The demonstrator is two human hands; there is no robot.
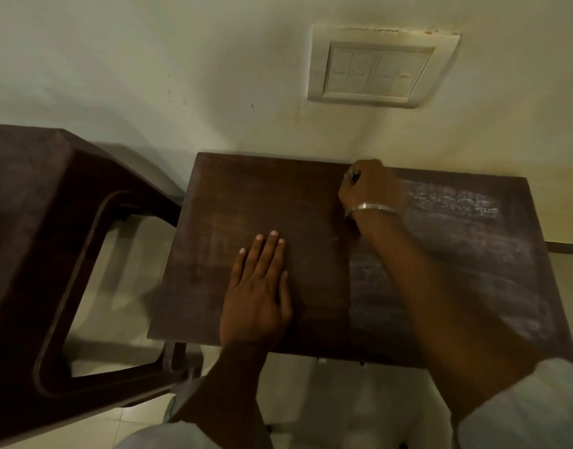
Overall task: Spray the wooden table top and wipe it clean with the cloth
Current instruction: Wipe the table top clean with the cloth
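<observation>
Head cam has us looking down on the wooden table top (252, 202), its long axis running left to right along the wall (181, 59); our left hand (257, 293) lies flat near the front edge, fingers spread and holding nothing; our right hand (371, 189) is curled tight at the back edge, seemingly bunched around the cloth, though we honestly can't make the cloth out under the fist. Right of that fist the wood looks streaky and pale, left of it darker; so our guess is the next stroke travels along the long axis, and the right hand is the nearer one. No spray bottle in view; a dark chair (52, 254) stands just beside the table's left end.
</observation>
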